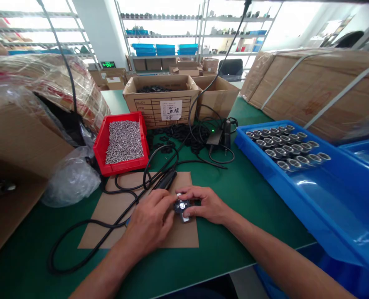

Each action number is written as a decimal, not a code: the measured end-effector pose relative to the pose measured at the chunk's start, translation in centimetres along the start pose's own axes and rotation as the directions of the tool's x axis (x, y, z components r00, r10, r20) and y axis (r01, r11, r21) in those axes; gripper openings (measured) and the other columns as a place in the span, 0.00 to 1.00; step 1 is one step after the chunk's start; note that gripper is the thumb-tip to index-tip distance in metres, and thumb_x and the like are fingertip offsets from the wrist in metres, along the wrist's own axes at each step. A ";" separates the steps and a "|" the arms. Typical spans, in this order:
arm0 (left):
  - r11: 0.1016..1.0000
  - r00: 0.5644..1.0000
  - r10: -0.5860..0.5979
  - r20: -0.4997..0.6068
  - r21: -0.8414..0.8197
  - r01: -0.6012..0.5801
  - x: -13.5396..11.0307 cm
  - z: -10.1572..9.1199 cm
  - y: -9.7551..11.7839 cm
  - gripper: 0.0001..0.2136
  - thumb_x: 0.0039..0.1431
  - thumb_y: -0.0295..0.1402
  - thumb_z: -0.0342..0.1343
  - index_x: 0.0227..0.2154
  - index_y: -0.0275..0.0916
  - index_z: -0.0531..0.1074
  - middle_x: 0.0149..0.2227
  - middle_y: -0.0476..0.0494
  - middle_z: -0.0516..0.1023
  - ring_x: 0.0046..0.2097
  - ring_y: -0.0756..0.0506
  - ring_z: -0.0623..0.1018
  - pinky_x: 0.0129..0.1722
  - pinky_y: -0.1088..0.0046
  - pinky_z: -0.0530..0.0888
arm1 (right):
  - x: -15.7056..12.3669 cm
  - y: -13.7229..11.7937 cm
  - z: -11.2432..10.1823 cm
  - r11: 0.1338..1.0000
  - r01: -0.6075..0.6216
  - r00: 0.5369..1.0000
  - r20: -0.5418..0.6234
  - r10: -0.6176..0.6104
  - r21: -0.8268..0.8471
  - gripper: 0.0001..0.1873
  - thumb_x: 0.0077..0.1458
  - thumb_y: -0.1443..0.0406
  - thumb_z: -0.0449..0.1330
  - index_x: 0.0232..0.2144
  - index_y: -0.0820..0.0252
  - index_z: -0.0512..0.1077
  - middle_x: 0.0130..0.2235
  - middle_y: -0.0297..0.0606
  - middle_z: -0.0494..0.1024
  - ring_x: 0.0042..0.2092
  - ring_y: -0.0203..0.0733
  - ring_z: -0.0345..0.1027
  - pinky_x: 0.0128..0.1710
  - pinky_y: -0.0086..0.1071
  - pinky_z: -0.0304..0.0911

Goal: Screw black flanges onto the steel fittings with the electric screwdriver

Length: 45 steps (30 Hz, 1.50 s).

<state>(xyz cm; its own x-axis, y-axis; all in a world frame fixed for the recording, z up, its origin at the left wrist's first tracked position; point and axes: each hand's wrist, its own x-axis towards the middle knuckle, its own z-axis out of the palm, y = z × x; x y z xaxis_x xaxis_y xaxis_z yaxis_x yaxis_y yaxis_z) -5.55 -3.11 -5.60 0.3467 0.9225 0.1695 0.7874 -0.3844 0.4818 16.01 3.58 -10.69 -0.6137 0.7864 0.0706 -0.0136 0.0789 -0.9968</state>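
The left hand [150, 222] and right hand [205, 205] pinch a black part [182, 206] on a cardboard sheet [184, 236], behind which lie a cable [78, 224], a red screw bin [101, 143] and a box [147, 104] labelled "05P".

A green tabletop [234, 232] carries a flat cardboard sheet [109, 216] at its near middle. Behind the sheet to the left sits a red bin [99, 143] full of screws, with a crumpled plastic bag [70, 178] just left of it. A black cable [66, 232] loops across and off the sheet's left edge. Behind the sheet lie a heap of black rings [184, 135] and an open labelled carton [147, 106]. Right of the sheet stands a blue tray [265, 174].
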 end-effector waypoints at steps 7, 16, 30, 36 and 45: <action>0.847 0.967 -0.254 -0.004 0.481 0.224 1.3 -0.5 -0.8 0.23 0.61 0.35 0.50 0.58 0.35 0.62 0.47 0.34 0.73 0.49 0.34 0.73 0.45 0.55 0.73 | -0.3 -0.3 0.0 1.000 0.006 1.000 -0.014 -0.006 0.015 0.24 0.39 0.59 0.74 0.40 0.61 0.78 0.50 0.47 0.77 0.52 0.47 0.72 0.54 0.42 0.67; 0.886 0.894 -0.440 -0.083 -0.198 0.418 2.3 -2.6 -0.1 0.22 0.51 0.40 0.61 0.49 0.39 0.71 0.42 0.41 0.77 0.43 0.38 0.77 0.42 0.60 0.75 | -0.4 -0.3 -0.5 0.999 0.045 0.999 -0.004 -0.045 0.005 0.22 0.40 0.61 0.73 0.40 0.62 0.78 0.48 0.47 0.79 0.52 0.47 0.72 0.54 0.42 0.66; 0.389 0.924 -0.110 -0.366 -0.871 -0.299 6.7 -3.1 5.6 0.24 0.48 0.55 0.62 0.36 0.39 0.68 0.28 0.49 0.69 0.24 0.47 0.73 0.24 0.66 0.73 | -0.4 -0.6 -1.0 0.999 0.053 0.998 0.042 -0.053 -0.001 0.20 0.43 0.62 0.72 0.40 0.62 0.78 0.50 0.46 0.77 0.51 0.45 0.73 0.53 0.40 0.68; 0.373 0.932 -0.138 -0.335 -0.889 -0.264 6.3 -2.7 5.1 0.30 0.48 0.63 0.55 0.37 0.38 0.70 0.28 0.45 0.70 0.25 0.44 0.74 0.24 0.64 0.73 | -0.3 -0.5 -1.0 0.999 0.054 0.998 0.038 -0.053 -0.003 0.20 0.42 0.62 0.72 0.40 0.62 0.78 0.48 0.45 0.78 0.51 0.46 0.73 0.51 0.39 0.69; 0.423 0.943 -0.047 -0.329 -0.862 -0.280 6.1 -2.4 5.4 0.34 0.45 0.69 0.48 0.36 0.40 0.70 0.26 0.48 0.69 0.24 0.45 0.73 0.23 0.65 0.74 | -0.4 0.0 -0.8 0.995 0.098 0.995 0.007 -0.098 -0.022 0.21 0.42 0.60 0.72 0.40 0.62 0.78 0.47 0.44 0.79 0.50 0.45 0.73 0.53 0.39 0.68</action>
<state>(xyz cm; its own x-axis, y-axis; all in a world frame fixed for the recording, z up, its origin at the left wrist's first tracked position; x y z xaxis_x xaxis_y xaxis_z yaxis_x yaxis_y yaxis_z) -0.42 0.55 0.11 0.1222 0.8991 0.4204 -0.2028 -0.3921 0.8973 16.84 3.78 -10.71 -0.6145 0.7709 0.1675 -0.0560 0.1692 -0.9840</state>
